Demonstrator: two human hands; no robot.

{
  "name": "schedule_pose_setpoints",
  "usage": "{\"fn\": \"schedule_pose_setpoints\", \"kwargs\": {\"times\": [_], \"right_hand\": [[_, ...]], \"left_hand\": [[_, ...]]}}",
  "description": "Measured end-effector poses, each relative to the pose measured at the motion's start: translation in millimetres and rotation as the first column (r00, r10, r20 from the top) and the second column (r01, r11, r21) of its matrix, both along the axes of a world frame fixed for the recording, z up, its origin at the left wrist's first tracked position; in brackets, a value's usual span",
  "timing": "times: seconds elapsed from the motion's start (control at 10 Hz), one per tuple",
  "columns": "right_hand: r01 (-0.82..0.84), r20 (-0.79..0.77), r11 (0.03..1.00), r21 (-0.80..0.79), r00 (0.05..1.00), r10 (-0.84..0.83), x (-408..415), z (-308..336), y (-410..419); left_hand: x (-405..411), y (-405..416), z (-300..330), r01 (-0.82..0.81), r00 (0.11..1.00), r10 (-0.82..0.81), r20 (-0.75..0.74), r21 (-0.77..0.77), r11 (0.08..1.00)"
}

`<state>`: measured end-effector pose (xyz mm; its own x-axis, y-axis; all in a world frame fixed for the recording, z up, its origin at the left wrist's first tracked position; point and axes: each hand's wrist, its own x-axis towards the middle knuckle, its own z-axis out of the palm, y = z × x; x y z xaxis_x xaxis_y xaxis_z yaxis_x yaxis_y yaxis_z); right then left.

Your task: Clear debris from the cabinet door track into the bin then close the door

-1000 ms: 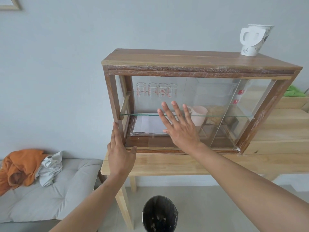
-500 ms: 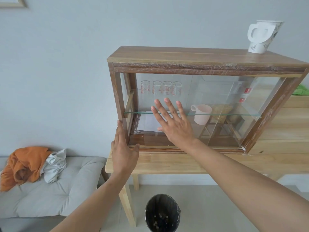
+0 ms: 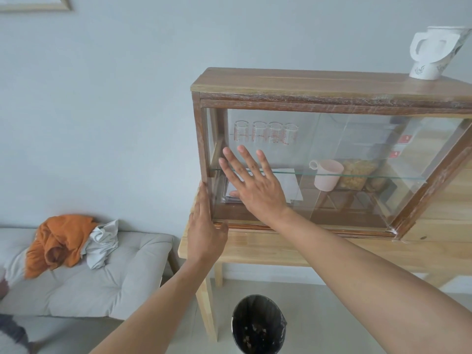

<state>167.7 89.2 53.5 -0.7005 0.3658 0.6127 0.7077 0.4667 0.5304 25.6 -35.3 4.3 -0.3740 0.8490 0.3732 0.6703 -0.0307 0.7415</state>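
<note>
A wooden cabinet [image 3: 306, 81] with sliding glass doors stands on a light wooden table [image 3: 281, 249]. My right hand [image 3: 252, 185] lies flat, fingers spread, against the left glass door [image 3: 319, 149], which reaches the cabinet's left post. My left hand [image 3: 205, 231] rests flat against that post's lower outer side, thumb at the bottom track [image 3: 306, 229]. No debris shows in the visible part of the track. On the floor below stands a black bin [image 3: 258, 325] with bits of debris in it.
Inside the cabinet are several glasses [image 3: 265, 132], a pink mug [image 3: 328, 175], papers and a bag of snacks. A white jug [image 3: 431, 54] stands on top at the right. A grey cushioned bench [image 3: 102, 277] with orange and white cloths sits at the left.
My right hand has slid left along the glass, carrying the door toward the left post. My view has shifted left, so the cabinet sits further right in the frame. My left hand stays at the post.
</note>
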Motion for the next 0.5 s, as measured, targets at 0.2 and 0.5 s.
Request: {"fn": "schedule_pose_setpoints", "kwargs": {"times": [0.2, 0.5], "right_hand": [[-0.052, -0.021, 0.993, -0.104, 0.999, 0.05, 4, 11, -13], [-0.098, -0.101, 0.944, -0.316, 0.992, 0.07, 42, 35, -61]], "left_hand": [[-2, -2, 6, 0.001, 0.996, -0.01, -0.085, -0.107, 0.994], [27, -10, 73, -0.129, 0.935, -0.022, -0.353, -0.398, 0.908]]}}
